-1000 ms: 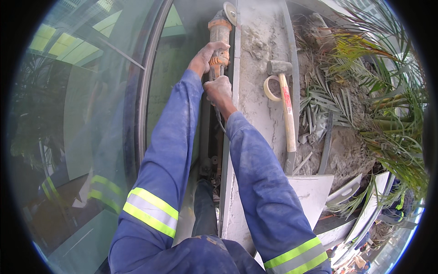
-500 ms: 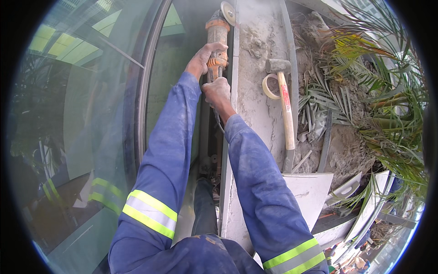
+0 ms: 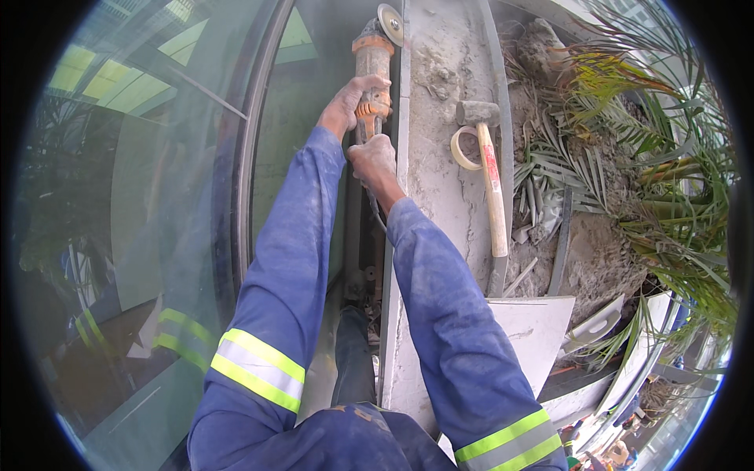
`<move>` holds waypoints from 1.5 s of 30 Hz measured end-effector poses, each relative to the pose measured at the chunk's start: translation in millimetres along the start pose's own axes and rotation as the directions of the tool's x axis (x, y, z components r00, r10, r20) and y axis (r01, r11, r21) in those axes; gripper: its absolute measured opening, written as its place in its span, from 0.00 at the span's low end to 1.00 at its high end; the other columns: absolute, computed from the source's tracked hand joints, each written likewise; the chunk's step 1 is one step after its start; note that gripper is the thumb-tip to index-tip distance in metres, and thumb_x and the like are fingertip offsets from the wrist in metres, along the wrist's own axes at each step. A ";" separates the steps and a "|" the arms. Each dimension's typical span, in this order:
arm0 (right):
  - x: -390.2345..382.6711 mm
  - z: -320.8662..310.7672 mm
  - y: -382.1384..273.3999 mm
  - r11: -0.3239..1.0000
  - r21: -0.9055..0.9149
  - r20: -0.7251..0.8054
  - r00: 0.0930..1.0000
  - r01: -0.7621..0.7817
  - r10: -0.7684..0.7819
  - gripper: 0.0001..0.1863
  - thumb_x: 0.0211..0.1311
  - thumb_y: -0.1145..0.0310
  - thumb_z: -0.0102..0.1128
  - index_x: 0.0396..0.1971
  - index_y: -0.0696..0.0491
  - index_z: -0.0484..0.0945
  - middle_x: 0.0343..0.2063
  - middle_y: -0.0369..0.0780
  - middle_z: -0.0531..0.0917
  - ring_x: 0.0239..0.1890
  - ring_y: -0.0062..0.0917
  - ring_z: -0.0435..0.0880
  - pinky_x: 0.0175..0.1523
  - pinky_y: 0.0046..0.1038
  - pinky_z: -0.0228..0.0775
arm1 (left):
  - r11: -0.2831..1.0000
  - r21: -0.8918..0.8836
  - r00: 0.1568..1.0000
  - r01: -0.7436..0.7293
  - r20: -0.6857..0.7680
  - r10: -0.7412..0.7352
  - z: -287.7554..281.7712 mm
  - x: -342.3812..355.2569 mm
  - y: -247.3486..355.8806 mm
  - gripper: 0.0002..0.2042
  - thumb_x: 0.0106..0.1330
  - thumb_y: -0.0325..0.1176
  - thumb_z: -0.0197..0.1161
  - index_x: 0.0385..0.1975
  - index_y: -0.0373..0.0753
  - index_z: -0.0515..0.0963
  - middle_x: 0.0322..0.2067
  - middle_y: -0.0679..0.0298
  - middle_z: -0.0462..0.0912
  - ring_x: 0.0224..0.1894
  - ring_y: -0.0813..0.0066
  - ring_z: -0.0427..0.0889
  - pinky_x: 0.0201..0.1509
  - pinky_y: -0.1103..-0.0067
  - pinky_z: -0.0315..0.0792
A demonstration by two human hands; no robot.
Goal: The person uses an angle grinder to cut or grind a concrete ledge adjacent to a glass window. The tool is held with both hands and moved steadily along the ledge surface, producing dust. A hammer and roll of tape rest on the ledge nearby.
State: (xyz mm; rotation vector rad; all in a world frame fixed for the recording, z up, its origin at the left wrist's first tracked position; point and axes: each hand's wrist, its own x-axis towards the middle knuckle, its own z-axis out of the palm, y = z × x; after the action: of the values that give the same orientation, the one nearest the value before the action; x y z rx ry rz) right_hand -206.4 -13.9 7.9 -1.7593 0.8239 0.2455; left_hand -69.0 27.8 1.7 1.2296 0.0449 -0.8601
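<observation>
Both hands grip a dusty orange angle grinder (image 3: 372, 67), its pale disc (image 3: 390, 23) beside the edge of a dust-covered concrete ledge (image 3: 440, 212). My left hand (image 3: 347, 102) is wrapped round the grinder's body. My right hand (image 3: 373, 163) is closed on its rear handle, lower down, with a cord hanging below. On the ledge to the right lie a mallet (image 3: 492, 188) with a grey head and wooden handle, and a roll of pale tape (image 3: 458, 157). Pale dust hazes the top of the ledge.
A glass pane (image 3: 141, 235) in a dark frame (image 3: 246, 188) runs along my left. Right of the ledge are palm fronds (image 3: 660, 180), rubble (image 3: 597, 251), a metal strip (image 3: 561, 235) and white slabs (image 3: 526, 337). Partly seen people (image 3: 620, 451) are at the far lower right.
The grinder and both my hands have shifted slightly left. My grip is the same.
</observation>
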 end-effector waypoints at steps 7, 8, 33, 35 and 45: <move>6.7 -0.9 -2.9 1.000 0.016 -0.013 1.000 0.002 -0.002 0.14 0.54 0.73 0.60 0.35 0.69 0.83 0.34 0.61 0.86 0.41 0.50 0.89 0.47 0.42 0.80 | 1.000 0.008 1.000 -0.025 0.015 0.025 4.2 5.8 2.6 0.26 0.50 0.40 0.75 0.45 0.32 0.75 0.31 0.56 0.82 0.27 0.64 0.86 0.33 0.69 0.84; 4.7 -2.1 -6.4 1.000 0.029 -0.001 1.000 -0.008 0.008 0.14 0.54 0.73 0.60 0.35 0.69 0.83 0.33 0.60 0.86 0.40 0.49 0.90 0.46 0.42 0.80 | 0.999 0.011 0.999 -0.037 0.017 0.037 2.8 6.4 2.6 0.26 0.50 0.40 0.75 0.45 0.32 0.75 0.31 0.56 0.82 0.27 0.64 0.86 0.33 0.69 0.84; 0.5 0.5 -0.5 1.000 0.005 0.012 0.999 -0.031 0.031 0.17 0.53 0.71 0.62 0.40 0.68 0.83 0.41 0.61 0.86 0.48 0.51 0.87 0.54 0.42 0.79 | 1.000 0.019 1.000 -0.007 -0.004 0.007 2.3 -1.8 0.8 0.26 0.50 0.42 0.75 0.44 0.33 0.76 0.31 0.54 0.84 0.27 0.62 0.87 0.35 0.67 0.84; -1.7 0.2 -0.7 1.000 0.005 0.009 1.000 -0.026 0.026 0.17 0.53 0.71 0.62 0.40 0.69 0.83 0.41 0.61 0.86 0.48 0.52 0.87 0.54 0.42 0.79 | 1.000 0.024 1.000 -0.001 0.001 0.001 1.0 -1.7 0.0 0.26 0.50 0.42 0.75 0.45 0.33 0.76 0.31 0.54 0.84 0.27 0.62 0.87 0.35 0.67 0.84; 0.4 6.8 11.3 0.999 -0.019 -0.065 0.997 0.042 -0.044 0.13 0.52 0.70 0.63 0.29 0.67 0.82 0.27 0.54 0.85 0.31 0.42 0.88 0.37 0.38 0.80 | 1.000 0.021 1.000 0.012 0.006 -0.012 1.9 -5.4 -2.9 0.28 0.50 0.42 0.75 0.47 0.31 0.75 0.33 0.52 0.83 0.29 0.61 0.87 0.36 0.67 0.85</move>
State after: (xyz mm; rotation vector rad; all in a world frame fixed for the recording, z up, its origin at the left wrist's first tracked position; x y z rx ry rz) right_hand -211.7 -9.4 -3.2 -1.8077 0.8322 0.1675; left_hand -75.2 28.9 2.6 1.2475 0.0381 -0.8763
